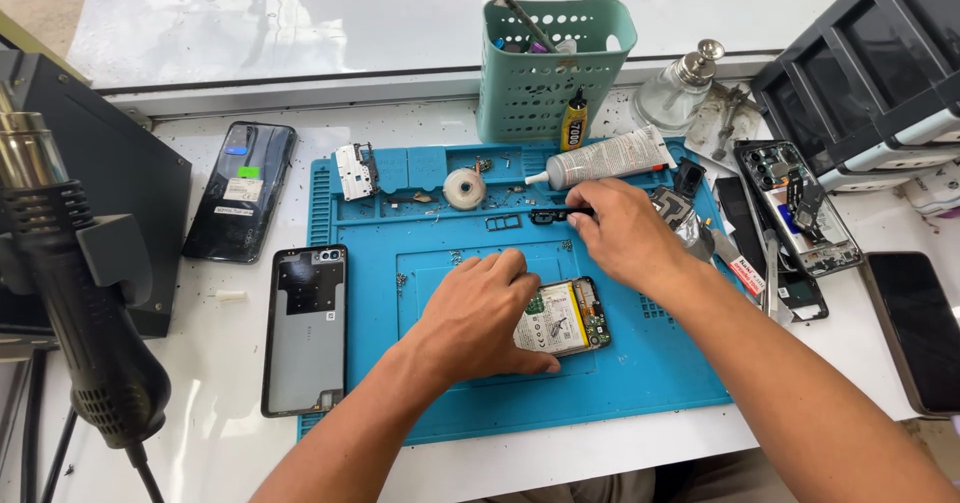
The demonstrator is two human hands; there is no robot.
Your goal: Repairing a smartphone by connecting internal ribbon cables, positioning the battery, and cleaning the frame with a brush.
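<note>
My left hand (480,313) lies flat over an opened phone (568,315) on the blue work mat (650,373), covering its left half; the battery and green circuit board show at the right. My right hand (625,233) reaches to the mat's upper groove and pinches a small black plastic part (550,215) between thumb and fingers. A grey glue tube (605,158) lies just beyond the right hand, with a small roll of tape (464,188) to its left.
A phone back cover (305,328) and a dark phone (242,191) lie left of the mat. A hot-air gun (70,293) stands at the far left. A teal basket (550,63) sits behind, with a glass dispenser bottle (680,88). Another opened phone (795,203) and a black phone (920,328) lie right.
</note>
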